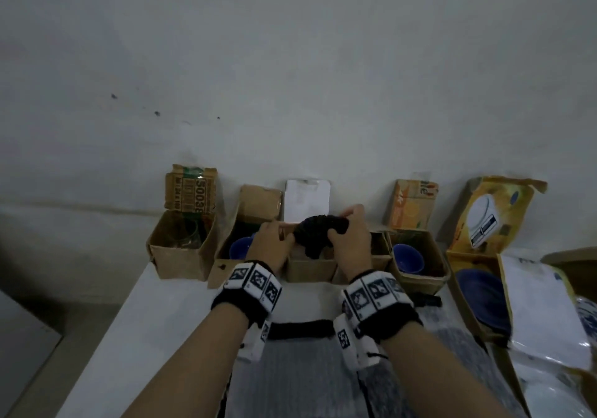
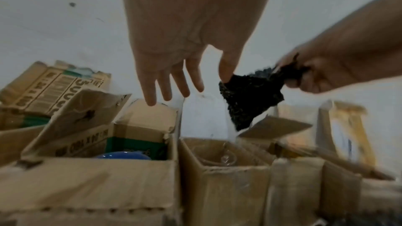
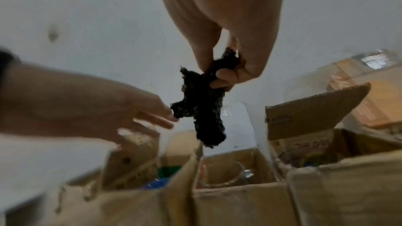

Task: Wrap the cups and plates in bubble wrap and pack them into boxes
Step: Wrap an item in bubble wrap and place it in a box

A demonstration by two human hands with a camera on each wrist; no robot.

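Note:
A crumpled piece of black bubble wrap [image 1: 310, 236] hangs over the open middle box [image 1: 310, 269]. My right hand [image 1: 352, 236] grips its upper end in curled fingers [image 3: 222, 76]. My left hand [image 1: 274, 243] is beside it with straight, spread fingers [image 2: 165, 90]; only the thumb tip touches the black bubble wrap [image 2: 250, 99]. Inside the middle box [image 2: 228, 186] stands a clear glass cup [image 3: 224, 173]. A blue cup [image 1: 240, 248] sits in the box to the left, and another blue cup [image 1: 408, 257] in the box to the right.
A row of open cardboard boxes lines the wall on a white table [image 1: 155, 337]. The far-left box [image 1: 181, 253] holds glassware. A blue plate [image 1: 481, 298] lies in a yellow box at right. A sheet of bubble wrap [image 1: 290, 372] covers the table near me.

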